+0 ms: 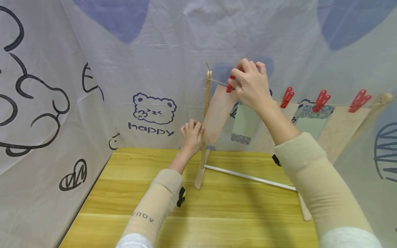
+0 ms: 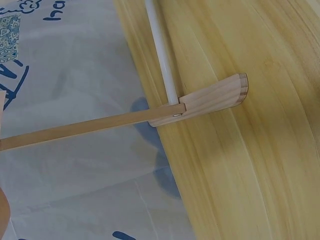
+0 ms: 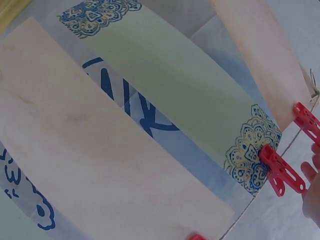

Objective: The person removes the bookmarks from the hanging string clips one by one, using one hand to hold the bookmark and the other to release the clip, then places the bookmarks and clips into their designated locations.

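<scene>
My right hand [image 1: 252, 82] is raised at the string, pinching a red clothespin [image 1: 230, 84] at the top of a pale pink paper strip [image 1: 217, 113]. That strip hangs beside the left wooden post [image 1: 207, 96]. At mid-height on the post is my left hand [image 1: 192, 136], its fingers bent around it, close to the strip's lower left edge; the fingertips are hidden. In the right wrist view, part of the right hand [image 3: 312, 195] shows near another red clothespin [image 3: 282, 170], which clips a green patterned strip [image 3: 170, 90] to the string.
Farther right, more red clothespins [image 1: 322, 100] hold several strips on the string, up to the right wooden post [image 1: 372, 115]. A white rod [image 1: 251, 177] joins the stand's feet on the wooden table [image 1: 139, 193]. A printed curtain [image 1: 186, 41] hangs behind.
</scene>
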{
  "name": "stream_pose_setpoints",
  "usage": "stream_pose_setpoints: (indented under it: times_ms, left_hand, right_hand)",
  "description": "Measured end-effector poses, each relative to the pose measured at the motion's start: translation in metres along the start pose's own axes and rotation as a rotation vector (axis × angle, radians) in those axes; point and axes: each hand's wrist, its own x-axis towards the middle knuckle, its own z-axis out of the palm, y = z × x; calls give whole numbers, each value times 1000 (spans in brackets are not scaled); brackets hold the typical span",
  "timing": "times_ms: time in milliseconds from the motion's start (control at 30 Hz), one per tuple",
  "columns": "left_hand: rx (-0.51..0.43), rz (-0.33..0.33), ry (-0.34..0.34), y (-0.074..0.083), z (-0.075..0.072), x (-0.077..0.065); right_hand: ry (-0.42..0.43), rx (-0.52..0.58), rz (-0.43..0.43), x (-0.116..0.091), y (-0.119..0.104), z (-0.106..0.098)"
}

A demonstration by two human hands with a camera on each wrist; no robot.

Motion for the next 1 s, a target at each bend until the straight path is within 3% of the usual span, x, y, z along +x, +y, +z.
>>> stream_pose_setpoints:
  times_ms: [1000]
  left_hand:
    - [-9, -3, 13, -3, -7, -1]
  right_hand:
    - [51, -9, 29, 2, -5, -7]
